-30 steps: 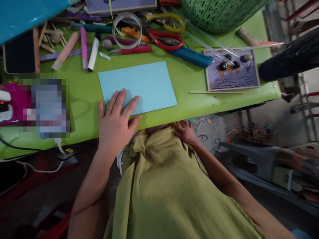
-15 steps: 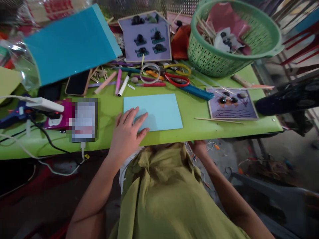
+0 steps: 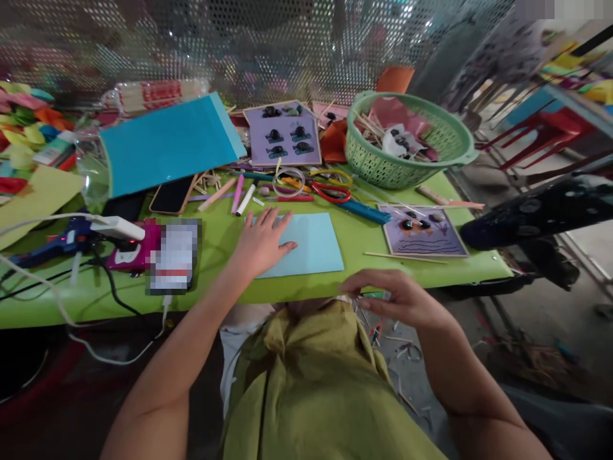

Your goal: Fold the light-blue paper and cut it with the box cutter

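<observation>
The left hand (image 3: 263,243) lies palm down with its fingers slightly apart on the pale blue rectangular paper sheet (image 3: 313,246), which rests on the lime-green bench (image 3: 220,233) close to the front edge. The right hand (image 3: 395,297) hovers at that edge, fingers loosely curved and thumb apart from them, with nothing visibly held.

The sheet looks light and smooth, so a sideways push from the left hand could skew it, and lifting that hand would leave it unpinned. A careless sweep of the right hand could knock the thin pale wooden stick (image 3: 405,258) off the bench. On the left, the white charging cable (image 3: 166,310) droops over the edge; a forearm catching it might drag the grey pixelated phone (image 3: 173,255) along.

The left hand covers part of the sheet's left side, and its underside is out of sight. The phone's screen is masked. The right fingertips are hard to make out, and the contents of the pale green plastic basket (image 3: 400,167) show only partly.
</observation>
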The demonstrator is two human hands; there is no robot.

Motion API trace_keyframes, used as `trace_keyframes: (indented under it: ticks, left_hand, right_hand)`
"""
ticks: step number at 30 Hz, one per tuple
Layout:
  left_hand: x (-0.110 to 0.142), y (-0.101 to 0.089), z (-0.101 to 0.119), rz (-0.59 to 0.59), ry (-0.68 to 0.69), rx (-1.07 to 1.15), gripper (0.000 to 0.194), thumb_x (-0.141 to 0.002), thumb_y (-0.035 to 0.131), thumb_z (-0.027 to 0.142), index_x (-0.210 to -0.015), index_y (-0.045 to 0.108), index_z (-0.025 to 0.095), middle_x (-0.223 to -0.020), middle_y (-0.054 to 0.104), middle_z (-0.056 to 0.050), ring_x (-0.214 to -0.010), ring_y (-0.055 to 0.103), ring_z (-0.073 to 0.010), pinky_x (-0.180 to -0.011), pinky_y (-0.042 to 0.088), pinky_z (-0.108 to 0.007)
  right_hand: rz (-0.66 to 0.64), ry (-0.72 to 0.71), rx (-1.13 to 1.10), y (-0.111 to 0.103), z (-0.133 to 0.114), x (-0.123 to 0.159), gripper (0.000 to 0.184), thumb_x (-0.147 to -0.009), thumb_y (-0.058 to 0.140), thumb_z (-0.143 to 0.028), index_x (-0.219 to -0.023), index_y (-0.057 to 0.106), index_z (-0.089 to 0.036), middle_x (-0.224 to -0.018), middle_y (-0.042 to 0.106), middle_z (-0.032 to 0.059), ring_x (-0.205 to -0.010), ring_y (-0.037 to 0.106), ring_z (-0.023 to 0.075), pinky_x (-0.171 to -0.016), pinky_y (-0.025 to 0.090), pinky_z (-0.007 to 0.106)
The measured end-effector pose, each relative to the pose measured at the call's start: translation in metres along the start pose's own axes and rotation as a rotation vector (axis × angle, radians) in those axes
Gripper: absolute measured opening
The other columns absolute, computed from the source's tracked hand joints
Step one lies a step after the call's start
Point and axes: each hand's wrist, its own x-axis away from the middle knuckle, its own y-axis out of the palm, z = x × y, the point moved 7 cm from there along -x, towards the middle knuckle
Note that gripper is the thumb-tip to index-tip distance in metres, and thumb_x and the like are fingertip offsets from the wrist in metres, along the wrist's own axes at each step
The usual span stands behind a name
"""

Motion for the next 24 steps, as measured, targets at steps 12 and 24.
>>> trace_keyframes:
  ticks: [12,24]
  left_hand:
    - [-0.019,-0.004,-0.024,0.078,-0.117,0.171,0.071,-0.087,0.076,0.039,-0.151,0.052,0.023,-0.135,0.061,-0.013,-0.125,0.062,-0.0313,-0.104,0.051,-0.039]
    - [-0.013,-0.007,-0.029,0.194,-0.039,0.452,0.016,-0.090,0.065,0.018,-0.104,0.070,0.024,-0.109,0.070,-0.004,-0.102,0.068,-0.0221,-0.092,0.054,-0.035]
  right_hand:
    - [0.360,0.316,0.923,-0.095,0.083,-0.073,0.034,-0.092,0.060,-0.025,-0.123,0.074,-0.020,-0.118,0.077,0.0135,-0.106,0.070,0.0345,-0.089,0.054,0.046]
    - [0.303,0.273,0.939,-0.100,0.101,-0.075,0.038,-0.090,0.058,-0.022,-0.125,0.072,-0.021,-0.114,0.074,0.0131,-0.107,0.066,0.0335,-0.091,0.052,0.045]
